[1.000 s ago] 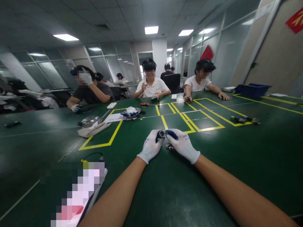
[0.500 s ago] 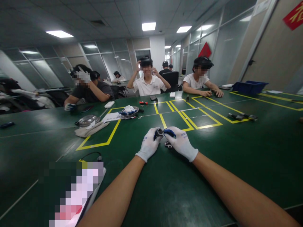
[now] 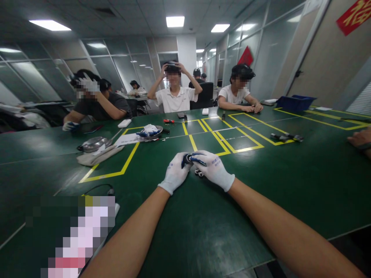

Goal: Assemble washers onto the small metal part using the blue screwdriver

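Note:
My left hand (image 3: 175,172), in a white work glove with a blue palm, is closed around a short dark cylinder with a silver rim (image 3: 188,158). My right hand (image 3: 213,168), gloved the same way, presses its fingers together against the rimmed end of the cylinder. Whether a small part sits under those fingertips is hidden. On the green table just below the right fingers lie some small silver-and-black round parts (image 3: 199,173).
Yellow tape (image 3: 130,164) marks boxes on the table (image 3: 179,239). Left stand a metal pan (image 3: 95,144), a cloth (image 3: 98,156) and a dish with gloves (image 3: 150,131). Black-and-silver tools (image 3: 286,137) and a blue bin (image 3: 295,103) lie right. Several people sit around.
My right fingers have moved onto the cylinder's rimmed end, covering more of it. The view has shifted right, and a person's hand now shows at the right edge.

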Demonstrator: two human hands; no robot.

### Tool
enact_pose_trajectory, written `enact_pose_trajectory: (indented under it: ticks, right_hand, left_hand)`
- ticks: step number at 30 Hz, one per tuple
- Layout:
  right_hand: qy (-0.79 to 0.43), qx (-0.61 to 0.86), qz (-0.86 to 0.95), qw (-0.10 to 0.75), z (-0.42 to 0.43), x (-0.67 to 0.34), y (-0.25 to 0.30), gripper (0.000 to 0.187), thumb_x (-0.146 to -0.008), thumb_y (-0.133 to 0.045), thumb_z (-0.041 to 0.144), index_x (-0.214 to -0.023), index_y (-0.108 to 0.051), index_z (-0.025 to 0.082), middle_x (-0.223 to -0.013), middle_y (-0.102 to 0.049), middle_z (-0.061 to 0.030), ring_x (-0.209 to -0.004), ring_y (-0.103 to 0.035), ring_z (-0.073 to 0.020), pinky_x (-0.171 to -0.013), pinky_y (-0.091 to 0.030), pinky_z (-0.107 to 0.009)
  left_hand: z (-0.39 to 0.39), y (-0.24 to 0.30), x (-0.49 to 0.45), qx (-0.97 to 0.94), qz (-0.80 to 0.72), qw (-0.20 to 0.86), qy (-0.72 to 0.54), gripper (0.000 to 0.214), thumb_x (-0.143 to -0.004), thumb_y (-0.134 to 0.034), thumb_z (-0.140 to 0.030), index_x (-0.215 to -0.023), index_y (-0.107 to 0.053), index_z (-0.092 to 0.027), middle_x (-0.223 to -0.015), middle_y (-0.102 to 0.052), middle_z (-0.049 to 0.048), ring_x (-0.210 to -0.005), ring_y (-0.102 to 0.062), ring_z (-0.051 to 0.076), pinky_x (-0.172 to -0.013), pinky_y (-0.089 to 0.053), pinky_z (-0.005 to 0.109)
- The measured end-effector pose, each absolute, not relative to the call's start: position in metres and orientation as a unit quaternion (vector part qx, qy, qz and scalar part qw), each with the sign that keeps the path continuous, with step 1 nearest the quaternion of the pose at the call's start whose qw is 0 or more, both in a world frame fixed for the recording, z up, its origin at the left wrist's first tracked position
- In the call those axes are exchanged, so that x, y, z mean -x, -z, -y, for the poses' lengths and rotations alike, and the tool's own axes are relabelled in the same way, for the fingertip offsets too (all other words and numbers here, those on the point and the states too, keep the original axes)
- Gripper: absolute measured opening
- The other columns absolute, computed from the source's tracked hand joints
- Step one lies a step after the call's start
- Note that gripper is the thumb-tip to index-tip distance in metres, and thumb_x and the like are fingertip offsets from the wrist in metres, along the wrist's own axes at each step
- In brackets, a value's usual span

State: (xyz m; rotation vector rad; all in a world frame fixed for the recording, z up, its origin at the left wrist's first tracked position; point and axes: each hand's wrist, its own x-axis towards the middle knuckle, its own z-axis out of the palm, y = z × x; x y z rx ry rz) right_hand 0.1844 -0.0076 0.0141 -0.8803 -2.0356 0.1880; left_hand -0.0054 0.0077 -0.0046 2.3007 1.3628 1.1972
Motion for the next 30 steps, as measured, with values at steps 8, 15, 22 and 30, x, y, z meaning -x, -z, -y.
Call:
enact_pose_trajectory:
  ticks: [8, 15, 22, 30]
  right_hand:
    - [-0.094, 0.385, 0.820, 0.412, 0.013, -0.185, -0.020, 0.023, -0.094, -0.063, 0.022, -0.114, -0.074, 0.022, -0.109, -0.067, -0.0061, -0.097, -0.064, -0.0179, -0.086, -0.050, -0.029]
    - [-0.149, 0.410, 0.811, 0.389, 0.024, -0.178, -0.024, 0.024, -0.095, -0.060, 0.023, -0.115, -0.074, 0.022, -0.091, -0.062, -0.0026, -0.081, -0.060, -0.0151, -0.072, -0.046, -0.025]
    - [-0.124, 0.398, 0.824, 0.384, 0.025, -0.178, -0.023, 0.028, -0.094, -0.060, 0.023, -0.120, -0.072, 0.023, -0.094, -0.064, -0.0035, -0.084, -0.060, -0.0164, -0.077, -0.046, -0.028]
    - [-0.151, 0.379, 0.826, 0.389, 0.028, -0.176, -0.024, 0.024, -0.095, -0.058, 0.024, -0.114, -0.072, 0.022, -0.096, -0.067, -0.0035, -0.086, -0.062, -0.0171, -0.079, -0.047, -0.029]
  left_hand:
    - [-0.008, 0.005, 0.005, -0.785, -0.452, 0.086, -0.415, 0.030, -0.091, -0.059, -0.026, -0.121, -0.057, -0.018, -0.117, -0.064, 0.0102, -0.109, -0.062, 0.025, -0.099, -0.052, 0.042]
    - [-0.009, 0.004, 0.005, -0.772, -0.455, 0.092, -0.433, 0.031, -0.088, -0.058, -0.018, -0.119, -0.057, -0.017, -0.117, -0.064, 0.0107, -0.111, -0.062, 0.025, -0.102, -0.050, 0.042]
    - [-0.006, 0.004, 0.004, -0.769, -0.462, 0.110, -0.428, 0.034, -0.083, -0.058, -0.012, -0.117, -0.059, -0.018, -0.115, -0.066, 0.0095, -0.108, -0.063, 0.025, -0.099, -0.052, 0.041]
    - [-0.005, 0.007, 0.003, -0.775, -0.442, 0.108, -0.438, 0.041, -0.084, -0.055, -0.008, -0.124, -0.058, -0.017, -0.121, -0.065, 0.0097, -0.114, -0.061, 0.023, -0.104, -0.050, 0.038]
